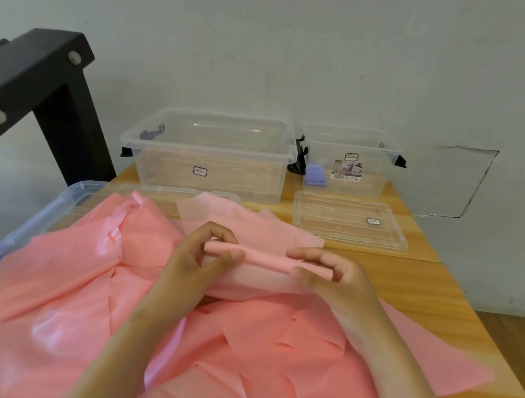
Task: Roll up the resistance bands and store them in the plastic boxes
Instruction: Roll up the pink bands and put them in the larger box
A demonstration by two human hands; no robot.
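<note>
Leftmost, a black metal frame [31,80] with two visible bolts rises beside the far left corner of the table [429,296]. Just right of it, a blue-tinted plastic piece [23,228] lies along the table's left edge, partly under the pink sheets; whether it is a box or a lid cannot be told. A heap of pink resistance bands [82,290] lies crumpled and overlapping across the near and middle table.

Above the heap, the left hand [199,257] pinches the left end of a tightly rolled band end [264,260], with the fingers curled over it and the thumb beneath. The roll lies crosswise, and its unrolled length hangs down into the heap. Far behind the left hand, a large clear box [210,152] stands open and upright, with black latches at its sides.

The right hand [328,276] pinches the right end of the same roll, so the two hands are apart, one at each end. Further right and far, a smaller clear box [350,165] stands just beside the large one. A purple roll [316,174] shows through its left wall. A clear lid [351,222] lies flat on the table just in front of this box.
</note>
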